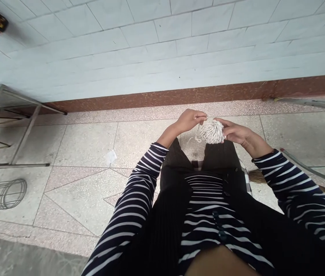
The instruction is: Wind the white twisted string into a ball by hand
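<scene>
A ball of off-white yarn (212,132), thick and twisted like cord, is held above my knees. My right hand (237,134) grips it from the right side, thumb at the top and fingers partly hidden behind it. At the ball's upper left, my left hand (192,119) has its fingers pinched together on what looks like a strand of the yarn. A loose yarn end (195,138) dangles below that hand, at the left of the ball.
A tiled wall (162,57) with a brown baseboard (162,97) runs ahead. At left stand a metal-legged table (26,134) and a wire frame (13,193). White scrap (110,156) lies on the floor. Metal legs (303,161) and a broom (256,176) are at right.
</scene>
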{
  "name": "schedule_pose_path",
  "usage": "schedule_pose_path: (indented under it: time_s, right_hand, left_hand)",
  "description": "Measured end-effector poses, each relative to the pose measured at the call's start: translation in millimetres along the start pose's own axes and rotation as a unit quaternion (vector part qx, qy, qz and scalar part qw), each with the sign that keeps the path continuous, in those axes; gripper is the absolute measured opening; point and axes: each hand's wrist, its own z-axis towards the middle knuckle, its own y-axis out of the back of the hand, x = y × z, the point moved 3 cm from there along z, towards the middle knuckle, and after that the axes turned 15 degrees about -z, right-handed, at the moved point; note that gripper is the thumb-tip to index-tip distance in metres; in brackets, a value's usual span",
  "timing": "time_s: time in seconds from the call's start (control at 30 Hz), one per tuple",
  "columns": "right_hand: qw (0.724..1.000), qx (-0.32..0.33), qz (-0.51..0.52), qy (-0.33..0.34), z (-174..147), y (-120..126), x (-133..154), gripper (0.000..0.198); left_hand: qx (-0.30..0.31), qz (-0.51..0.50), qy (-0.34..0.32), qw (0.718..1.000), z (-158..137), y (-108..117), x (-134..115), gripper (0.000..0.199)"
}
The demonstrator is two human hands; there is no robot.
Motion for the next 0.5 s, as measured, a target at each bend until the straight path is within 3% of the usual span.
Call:
schedule_pose_path:
  time_s: [0.13, 0.3, 0.5]
  right_hand:
    - [0.995, -0.06, 0.03, 0.07, -13.6, 5.1, 25.8, 0.061]
    - [0.964, -0.209, -0.005, 0.165, -15.7, 25.7, 65.5, 0.07]
    - [0.919, -0.352, -0.07, 0.162, 12.5, 46.2, 65.6, 0.06]
  left_hand:
    - [-0.037, -0.027, 0.017, 0.999, 1.9, -13.2, 18.7, 0.027]
    - [-0.025, -0.086, 0.072, 0.993, -9.8, -28.0, 37.5, 0.035]
    - [-0.009, -0.225, 0.087, 0.97, -16.4, -28.8, 40.3, 0.023]
